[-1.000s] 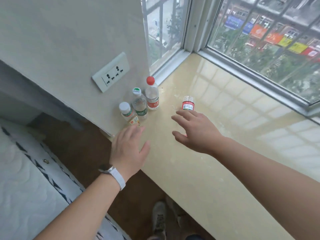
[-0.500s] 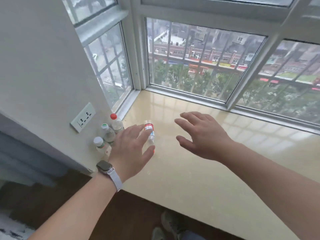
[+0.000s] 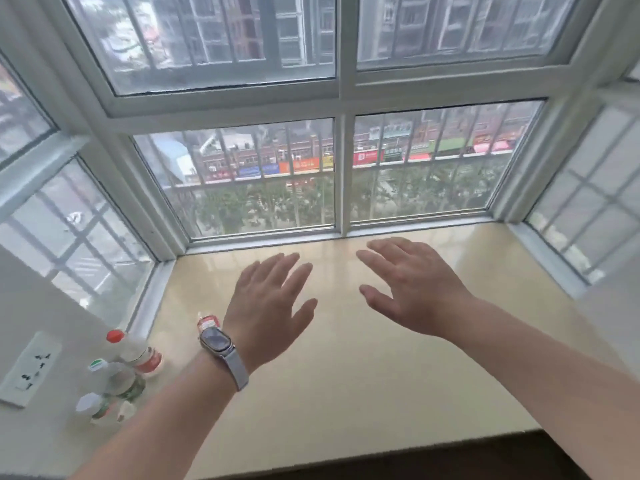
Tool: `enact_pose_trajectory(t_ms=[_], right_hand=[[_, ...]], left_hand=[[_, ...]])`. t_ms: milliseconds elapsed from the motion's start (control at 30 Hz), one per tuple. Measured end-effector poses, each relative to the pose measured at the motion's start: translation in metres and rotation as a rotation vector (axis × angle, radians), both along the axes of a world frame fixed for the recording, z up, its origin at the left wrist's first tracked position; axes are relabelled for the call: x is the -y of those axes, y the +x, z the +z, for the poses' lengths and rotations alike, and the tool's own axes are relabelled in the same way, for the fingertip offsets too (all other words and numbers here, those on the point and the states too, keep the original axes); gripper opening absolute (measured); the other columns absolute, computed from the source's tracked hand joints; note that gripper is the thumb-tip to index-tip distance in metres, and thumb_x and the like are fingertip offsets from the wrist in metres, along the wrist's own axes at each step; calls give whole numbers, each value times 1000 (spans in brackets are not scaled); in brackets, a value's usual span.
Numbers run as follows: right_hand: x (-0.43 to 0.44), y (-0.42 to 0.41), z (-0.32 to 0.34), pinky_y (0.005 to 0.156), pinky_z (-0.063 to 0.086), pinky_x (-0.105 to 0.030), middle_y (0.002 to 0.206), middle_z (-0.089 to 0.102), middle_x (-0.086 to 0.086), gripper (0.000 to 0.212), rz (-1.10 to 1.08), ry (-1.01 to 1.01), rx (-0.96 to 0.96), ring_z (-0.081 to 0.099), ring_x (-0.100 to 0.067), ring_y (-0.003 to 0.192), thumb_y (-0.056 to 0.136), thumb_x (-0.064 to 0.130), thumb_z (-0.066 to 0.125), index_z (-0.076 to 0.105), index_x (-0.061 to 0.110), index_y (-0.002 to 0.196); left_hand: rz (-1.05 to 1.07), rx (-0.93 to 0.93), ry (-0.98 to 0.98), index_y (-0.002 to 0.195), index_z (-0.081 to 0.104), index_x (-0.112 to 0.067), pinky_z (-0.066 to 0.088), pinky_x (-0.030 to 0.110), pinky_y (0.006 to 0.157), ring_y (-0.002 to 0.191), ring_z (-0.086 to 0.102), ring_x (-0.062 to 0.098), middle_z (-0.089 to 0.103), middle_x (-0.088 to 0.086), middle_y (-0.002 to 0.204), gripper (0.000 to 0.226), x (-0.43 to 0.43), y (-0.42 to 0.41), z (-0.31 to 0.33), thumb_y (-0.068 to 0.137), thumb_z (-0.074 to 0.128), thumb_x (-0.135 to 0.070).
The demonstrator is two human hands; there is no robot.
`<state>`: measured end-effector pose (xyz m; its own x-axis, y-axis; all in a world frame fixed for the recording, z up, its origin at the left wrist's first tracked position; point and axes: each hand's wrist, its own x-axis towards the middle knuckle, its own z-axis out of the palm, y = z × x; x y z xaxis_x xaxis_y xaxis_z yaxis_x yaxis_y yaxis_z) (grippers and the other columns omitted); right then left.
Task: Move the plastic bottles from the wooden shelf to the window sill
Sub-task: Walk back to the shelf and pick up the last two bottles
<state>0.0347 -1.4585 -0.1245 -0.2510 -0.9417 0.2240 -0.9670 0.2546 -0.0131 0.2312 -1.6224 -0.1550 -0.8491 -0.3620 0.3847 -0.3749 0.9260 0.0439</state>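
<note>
Three plastic bottles stand in a row on the beige window sill [image 3: 346,393] at the lower left, against the wall: a red-capped bottle [image 3: 133,351], a green-capped bottle [image 3: 114,377] and a white-capped bottle [image 3: 95,410]. A fourth small bottle with a red label [image 3: 206,323] stands apart, mostly hidden behind my left wrist. My left hand [image 3: 268,304], with a watch on the wrist, hovers open over the sill and holds nothing. My right hand [image 3: 412,285] hovers open further right, also empty. The wooden shelf is out of view.
A bay window with white frames [image 3: 341,174] and outer bars encloses the sill on three sides. A white wall socket [image 3: 29,370] sits on the left wall beside the bottles. The sill's front edge drops to dark floor [image 3: 450,459].
The view has tilted up and swung right, from the bottles towards the window. Both hands have lifted away from the bottles and spread open above the sill's middle.
</note>
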Motion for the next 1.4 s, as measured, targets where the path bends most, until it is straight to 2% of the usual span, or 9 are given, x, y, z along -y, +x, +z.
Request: enact_pose_trajectory(t_ms=[200,333,533,600,700,867,1033,1167,1400], right_hand=[[-100,-69,15,90,49,-45,126,65,-10,56,-192,-69,-30,60,-33,115,90,51,40,63,15,126],[-169,-109,22,86,52,-47,122,66,-13,55,-316,-117,-51,62,-35,110,90,49,42,65,12,123],[-277,-139,17,86,51,-47,124,64,-11,55,-514,-128,-81,62,-34,110,90,50,41,65,14,123],[-317,-143,15,88,50,-47,126,63,-11,56,-594,-113,-77,61,-34,112,90,51,40,64,14,125],[-377,-141,17,93,48,-49,129,62,-11,58,-726,-92,-54,57,-34,117,90,52,37,62,14,127],[-468,-116,20,97,44,-47,135,59,-7,60,-961,-68,-42,53,-29,124,91,55,35,58,18,132],[-547,-80,18,87,49,-46,122,64,-9,52,-1170,-123,-87,59,-32,113,88,50,45,65,14,121],[-591,-53,17,86,48,-45,124,64,-8,53,-1317,-133,-117,58,-32,113,88,50,44,66,15,121],[-634,-33,11,89,48,-46,126,63,-6,53,-1518,-165,-112,57,-30,115,90,49,43,64,16,125]], left_hand=[[-223,-6,-14,128,64,-15,39,46,103,121,60,35,65,10,134,54,-63,-111,21,91,46,-50],[-369,-14,-15,130,61,-17,46,51,102,122,60,35,64,8,135,52,-114,-179,35,93,45,-50],[-568,2,-48,132,61,-18,43,45,102,124,59,34,64,7,135,54,-203,-257,37,93,44,-51],[-643,9,-56,131,62,-17,46,48,101,123,60,34,64,8,135,54,-238,-280,37,93,44,-51],[-771,37,-54,132,62,-17,47,52,102,125,59,35,64,8,136,54,-294,-308,37,94,44,-50],[-992,27,-70,135,60,-17,47,52,103,126,58,35,63,8,137,56,-385,-341,39,94,44,-51],[-1222,10,-87,134,61,-16,47,51,103,125,59,35,63,9,136,55,-473,-360,40,94,44,-50],[-1372,-17,-113,132,63,-15,45,46,100,123,59,34,64,9,134,54,-528,-369,41,94,46,-48],[-1584,-63,-149,135,57,-15,50,52,98,122,61,36,65,10,133,51,-605,-394,41,96,46,-46]])
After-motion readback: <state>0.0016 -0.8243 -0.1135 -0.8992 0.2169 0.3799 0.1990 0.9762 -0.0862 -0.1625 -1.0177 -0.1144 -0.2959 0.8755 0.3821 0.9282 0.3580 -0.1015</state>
